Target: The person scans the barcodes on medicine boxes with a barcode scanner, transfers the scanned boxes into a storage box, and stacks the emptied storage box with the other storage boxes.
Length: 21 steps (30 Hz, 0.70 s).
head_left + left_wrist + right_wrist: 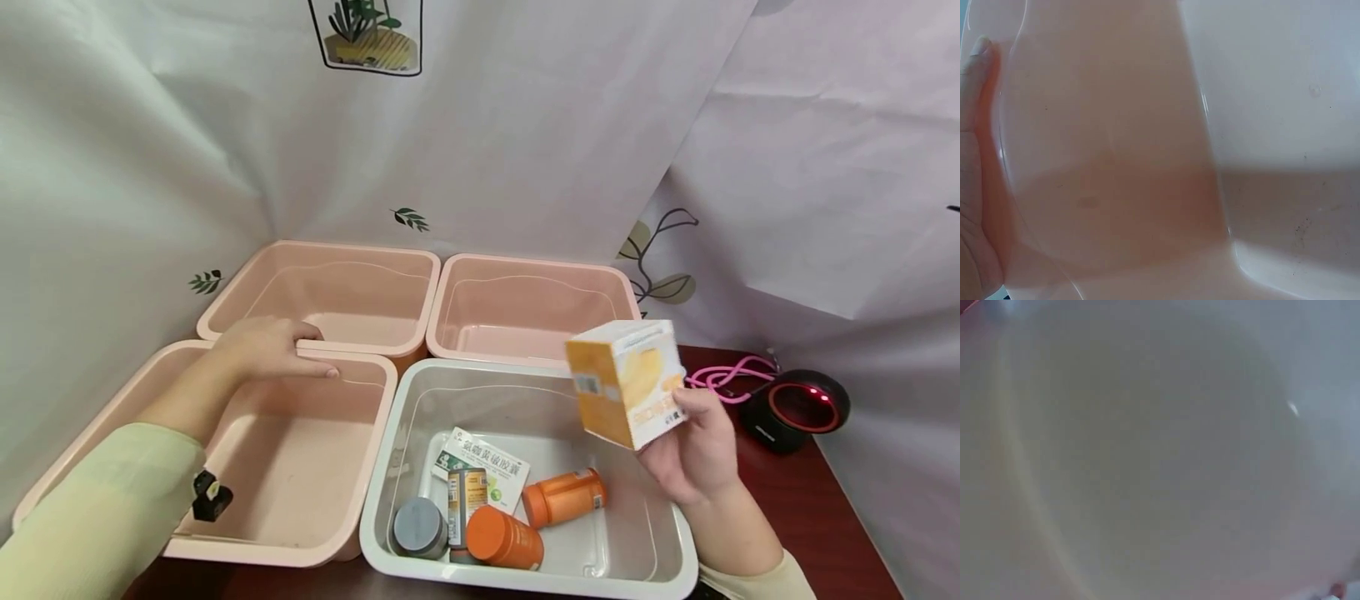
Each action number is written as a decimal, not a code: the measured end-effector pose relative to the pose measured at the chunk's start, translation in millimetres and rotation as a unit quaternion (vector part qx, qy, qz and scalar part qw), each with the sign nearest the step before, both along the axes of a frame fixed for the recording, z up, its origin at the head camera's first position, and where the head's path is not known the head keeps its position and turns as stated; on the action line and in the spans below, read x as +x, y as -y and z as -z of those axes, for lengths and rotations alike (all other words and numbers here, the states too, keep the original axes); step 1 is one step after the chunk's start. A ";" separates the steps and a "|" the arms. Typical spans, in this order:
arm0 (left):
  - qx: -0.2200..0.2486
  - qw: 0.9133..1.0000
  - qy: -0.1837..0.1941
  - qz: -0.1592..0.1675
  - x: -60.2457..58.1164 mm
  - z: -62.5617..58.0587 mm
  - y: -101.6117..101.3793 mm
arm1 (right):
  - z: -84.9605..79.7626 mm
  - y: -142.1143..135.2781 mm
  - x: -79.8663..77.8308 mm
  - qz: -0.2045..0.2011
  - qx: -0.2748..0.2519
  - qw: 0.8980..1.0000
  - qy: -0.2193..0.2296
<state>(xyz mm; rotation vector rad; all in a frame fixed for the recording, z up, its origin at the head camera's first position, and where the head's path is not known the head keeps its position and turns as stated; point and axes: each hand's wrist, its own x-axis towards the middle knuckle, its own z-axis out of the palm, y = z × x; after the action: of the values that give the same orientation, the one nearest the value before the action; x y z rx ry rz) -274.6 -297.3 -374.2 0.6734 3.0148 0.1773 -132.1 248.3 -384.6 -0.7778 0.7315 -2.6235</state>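
My right hand (697, 450) holds a white and orange-yellow medicine box (628, 383) by its lower right side, raised over the right part of the grey-white bin (408, 375). My left hand (273, 348) rests across the adjoining rims of the two left pink bins. Its thumb (974, 81) lies straight along the near bin's inside wall, while the other fingers are mostly hidden. Inside the grey-white bin are a white and green capsule box (491, 462), a yellow and grey bottle (467, 500), a grey-lidded jar (420, 527) and two orange bottles (566, 497).
The near pink bin (296, 479) stands left of the grey-white one. Behind are a far left pink bin (360, 287) and a far right pink bin (532, 292). A black round device (795, 408) with a pink cord (723, 377) sits on the dark red table (832, 508).
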 end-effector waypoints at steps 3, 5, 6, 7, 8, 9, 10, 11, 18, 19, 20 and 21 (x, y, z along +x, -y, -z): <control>0.003 1.000 0.002 -0.001 -0.1 0.3 -0.6 | -1.3 -6.7 1.9 -0.039 -0.075 0.996 -0.002; 0.003 1.000 0.001 -0.001 0.0 0.9 -1.1 | -3.7 -12.0 6.8 -0.056 -0.107 0.993 -0.018; 0.003 1.000 0.001 0.000 -0.3 1.0 -1.0 | -5.3 -14.9 10.5 -0.059 -0.119 0.991 -0.028; 0.003 1.000 0.000 -0.001 -0.1 1.2 -1.1 | -7.0 -17.9 14.6 -0.061 -0.129 0.989 -0.041; 0.003 1.000 -0.001 0.000 0.0 1.0 -1.1 | -8.5 -21.2 18.4 -0.060 -0.136 0.987 -0.058; 0.003 1.000 -0.002 0.000 0.0 1.2 -1.0 | -9.9 -23.8 21.4 -0.053 -0.143 0.985 -0.079; 0.003 1.000 -0.003 0.002 -0.1 1.2 -0.6 | -11.3 -26.5 23.9 -0.047 -0.149 0.983 -0.099; 0.002 1.000 -0.004 0.003 -0.1 1.0 -0.1 | -11.9 -29.4 26.4 -0.039 -0.156 0.980 -0.114; 0.003 1.000 0.000 0.006 0.8 1.4 -0.9 | 17.8 -61.6 21.0 0.026 -0.149 0.969 -0.194; 0.003 1.000 0.002 0.007 0.9 1.8 -0.9 | 29.6 -67.6 20.4 0.028 -0.145 0.970 -0.195; 0.002 1.000 0.003 0.006 0.9 2.2 -0.9 | 43.4 -74.0 20.3 0.025 -0.145 0.971 -0.188; 0.003 1.000 0.003 0.006 1.0 2.5 -0.8 | 58.4 -80.1 20.3 0.022 -0.141 0.972 -0.184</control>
<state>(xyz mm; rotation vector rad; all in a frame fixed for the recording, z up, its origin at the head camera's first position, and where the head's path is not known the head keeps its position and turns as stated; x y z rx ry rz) -273.6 -296.6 -376.7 0.6889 3.0051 0.1874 -111.8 328.4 -442.9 -1.3707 0.4677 -2.6871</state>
